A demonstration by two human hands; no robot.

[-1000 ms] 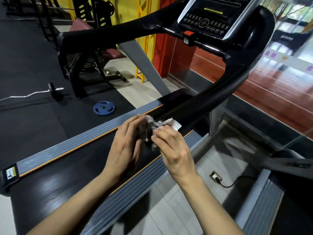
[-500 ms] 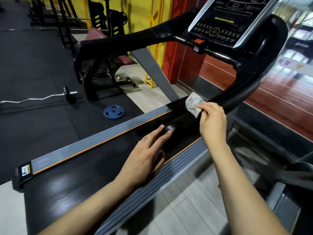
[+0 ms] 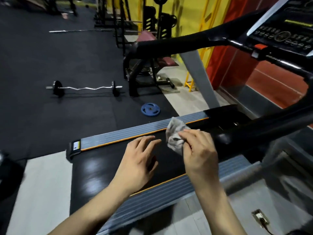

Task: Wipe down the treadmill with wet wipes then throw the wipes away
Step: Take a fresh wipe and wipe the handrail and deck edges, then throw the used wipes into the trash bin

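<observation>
Head view, single frame, itemised as I see it.

1. Treadmill (image 3: 94, 168): black running belt across the centre and lower left of the frame, with grey ribbed side rails edged in orange. Its black handrails run from centre top towards the right edge. Its console (image 3: 286, 33), with round buttons and a lit yellow-green strip, sits in the upper right corner.

2. Wet wipe (image 3: 175, 135): crumpled, grey-white, soiled with dark marks, centre of frame. It is held above the belt, near the far rail; I cannot tell whether it touches the belt.

3. Right hand (image 3: 199, 153): fingers curled, pinching the wipe's lower right part between thumb and fingertips.

4. Left hand (image 3: 138, 160): fingers spread and relaxed, holding nothing, just left of the wipe and apart from it, above the belt.

5. Blue weight plate (image 3: 150, 109): flat on the black floor mat, just beyond the far rail.

6. Curl bar (image 3: 84, 88): chrome, with dark collars, lying on the mat at centre left.

7. Weight bench (image 3: 149, 53): black frame with maroon pads, upper centre, behind the handrail.

8. Floor socket (image 3: 260, 217): lower right, set in the pale floor tiles, with a dark cable plugged in.
</observation>
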